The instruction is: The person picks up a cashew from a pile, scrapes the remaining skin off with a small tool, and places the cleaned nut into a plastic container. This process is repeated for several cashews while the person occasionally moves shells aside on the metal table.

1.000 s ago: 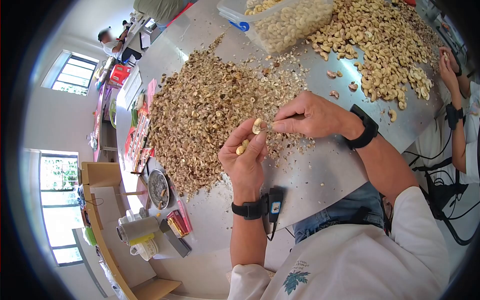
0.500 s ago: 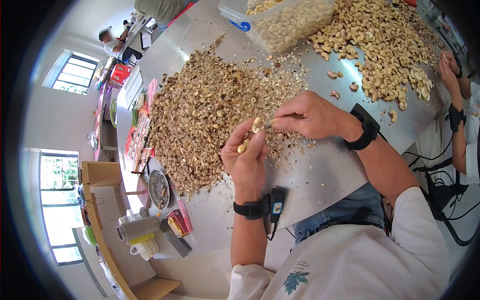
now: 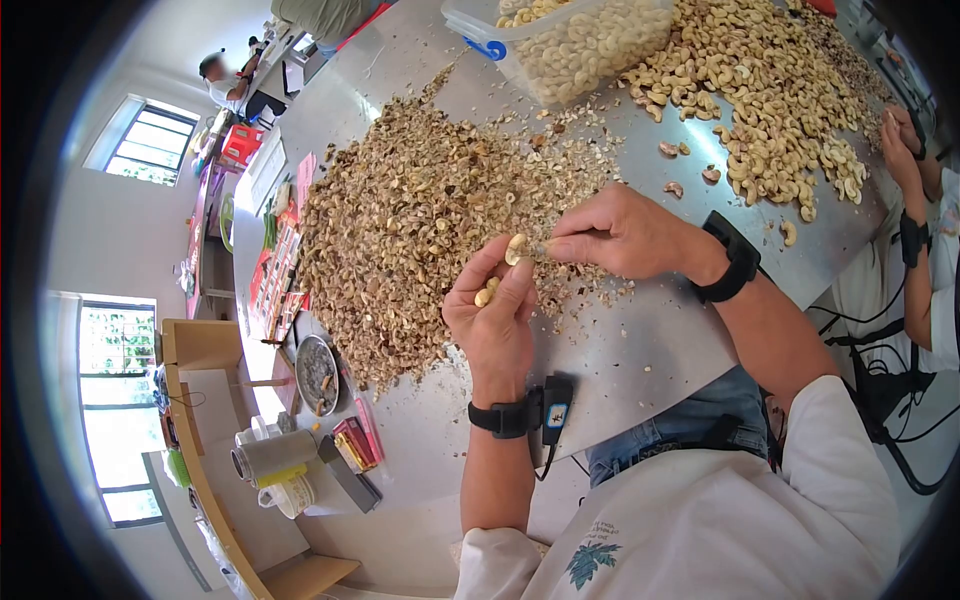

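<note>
Between the thumb and fingers of my left hand (image 3: 492, 310) a pale cashew nut (image 3: 516, 249) is pinched, its curved end pointing up. More pale nuts (image 3: 487, 292) sit lower down in the same hand. My right hand (image 3: 625, 235) is closed in a pinch at the cashew's right side; a thin greyish tip shows at the fingertips, too small to name. Both hands are above the near right edge of a heap of broken nut pieces and skins (image 3: 400, 230) on the metal table (image 3: 590, 390).
A clear plastic tub (image 3: 590, 50) of cashews stands at the back. Right of it lies a pile of whole cashews (image 3: 770, 100). A co-worker's hands (image 3: 903, 145) are at the far right. A round metal dish (image 3: 317, 375) and several small boxes (image 3: 355, 445) lie at left.
My hands stay almost in place, with the cashew still pinched in the left and the right fingertips at its side. The whole view shifts very slightly.
</note>
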`<state>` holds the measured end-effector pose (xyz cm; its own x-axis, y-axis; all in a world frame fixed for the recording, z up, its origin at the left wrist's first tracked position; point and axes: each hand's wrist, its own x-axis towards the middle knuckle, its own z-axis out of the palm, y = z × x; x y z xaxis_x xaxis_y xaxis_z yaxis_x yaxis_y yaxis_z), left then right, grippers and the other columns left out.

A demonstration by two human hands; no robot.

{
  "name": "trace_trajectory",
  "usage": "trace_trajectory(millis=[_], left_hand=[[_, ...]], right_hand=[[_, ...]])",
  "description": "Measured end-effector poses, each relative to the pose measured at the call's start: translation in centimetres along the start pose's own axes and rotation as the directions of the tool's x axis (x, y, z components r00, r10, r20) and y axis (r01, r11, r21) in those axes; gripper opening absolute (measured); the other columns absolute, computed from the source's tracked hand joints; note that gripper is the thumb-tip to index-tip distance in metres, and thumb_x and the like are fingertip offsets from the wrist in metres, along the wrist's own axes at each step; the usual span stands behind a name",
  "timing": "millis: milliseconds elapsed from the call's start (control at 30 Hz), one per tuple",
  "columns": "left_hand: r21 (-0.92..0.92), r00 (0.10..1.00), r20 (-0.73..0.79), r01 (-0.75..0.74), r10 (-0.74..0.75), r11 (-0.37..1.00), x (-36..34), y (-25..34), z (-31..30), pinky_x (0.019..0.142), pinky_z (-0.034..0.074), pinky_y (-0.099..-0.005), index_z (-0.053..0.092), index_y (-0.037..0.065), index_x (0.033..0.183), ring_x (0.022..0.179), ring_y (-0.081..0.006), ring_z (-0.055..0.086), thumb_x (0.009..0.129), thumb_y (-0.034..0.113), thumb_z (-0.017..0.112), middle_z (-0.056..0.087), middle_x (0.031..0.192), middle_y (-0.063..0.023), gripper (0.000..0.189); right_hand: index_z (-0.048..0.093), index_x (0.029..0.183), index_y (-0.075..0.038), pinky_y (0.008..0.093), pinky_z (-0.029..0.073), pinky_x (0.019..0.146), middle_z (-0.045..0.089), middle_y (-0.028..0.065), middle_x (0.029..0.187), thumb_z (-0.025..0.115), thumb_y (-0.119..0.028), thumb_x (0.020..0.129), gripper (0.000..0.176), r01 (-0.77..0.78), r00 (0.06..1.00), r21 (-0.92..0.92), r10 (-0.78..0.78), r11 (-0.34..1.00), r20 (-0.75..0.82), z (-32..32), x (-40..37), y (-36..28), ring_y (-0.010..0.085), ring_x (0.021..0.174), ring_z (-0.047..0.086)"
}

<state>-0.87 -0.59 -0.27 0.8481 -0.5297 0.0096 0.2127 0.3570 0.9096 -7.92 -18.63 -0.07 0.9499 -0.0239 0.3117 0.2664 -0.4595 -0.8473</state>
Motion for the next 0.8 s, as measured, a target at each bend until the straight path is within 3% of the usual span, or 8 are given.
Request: trace_trajectory(millis=[67,167,367,467,800], left_hand=[[-0.015,1.0,-0.007,0.001,-0.001,1.0,0.0,-0.1,-0.1,0.044,0.032,-0.0173,0.058,-0.007,0.113,0.053,-0.0064,0.046,0.082,-0.005,0.062,0.059,0.075,-0.0045,0.032],[-0.034,0.999,-0.027,0.018,-0.019,0.999,0.0,0.0,0.0,0.044,0.033,-0.0178,0.058,-0.006,0.112,0.052,-0.007,0.046,0.083,-0.004,0.062,0.059,0.075,-0.005,0.03],[-0.144,0.995,-0.053,0.072,-0.08,0.987,0.1,-0.6,-0.3,0.044,0.035,-0.0186,0.056,-0.005,0.114,0.054,-0.0083,0.048,0.086,0.001,0.061,0.061,0.08,-0.0068,0.029],[-0.178,0.988,-0.073,0.121,-0.135,0.977,0.1,-0.3,0.2,0.045,0.036,-0.0186,0.056,-0.003,0.115,0.057,-0.0079,0.049,0.087,0.003,0.061,0.062,0.086,-0.0073,0.029],[-0.236,0.982,-0.051,0.164,-0.181,0.958,-0.1,0.0,0.5,0.046,0.034,-0.0197,0.055,-0.001,0.11,0.057,-0.0067,0.043,0.089,0.007,0.059,0.061,0.091,-0.0071,0.023]], right_hand=[[0.063,0.073,-0.002,0.0353,0.039,0.051,0.055,0.0114,0.058,0.064,-0.02,0.082,0.021,0.014,0.997,-0.036,-0.017,0.999,-0.074,0.5,0.0,-0.1,0.0251,0.052,0.051],[0.063,0.074,-0.004,0.0387,0.042,0.054,0.058,0.0122,0.064,0.064,-0.022,0.082,0.02,0.054,0.984,-0.132,-0.076,0.99,-0.162,1.0,0.1,-0.4,0.0313,0.059,0.056],[0.059,0.079,-0.006,0.0398,0.045,0.056,0.057,0.0107,0.07,0.063,-0.025,0.083,0.019,0.085,0.95,-0.31,-0.171,0.947,-0.261,2.4,0.2,0.4,0.0317,0.066,0.058],[0.055,0.08,-0.005,0.0396,0.045,0.056,0.056,0.0108,0.072,0.063,-0.023,0.083,0.02,0.102,0.928,-0.32,-0.205,0.942,-0.31,3.0,0.2,0.5,0.0318,0.067,0.058],[0.052,0.079,-0.004,0.0402,0.045,0.057,0.056,0.0125,0.072,0.064,-0.018,0.082,0.019,0.038,0.941,-0.151,-0.087,0.988,-0.328,3.8,0.2,0.1,0.032,0.067,0.058]])
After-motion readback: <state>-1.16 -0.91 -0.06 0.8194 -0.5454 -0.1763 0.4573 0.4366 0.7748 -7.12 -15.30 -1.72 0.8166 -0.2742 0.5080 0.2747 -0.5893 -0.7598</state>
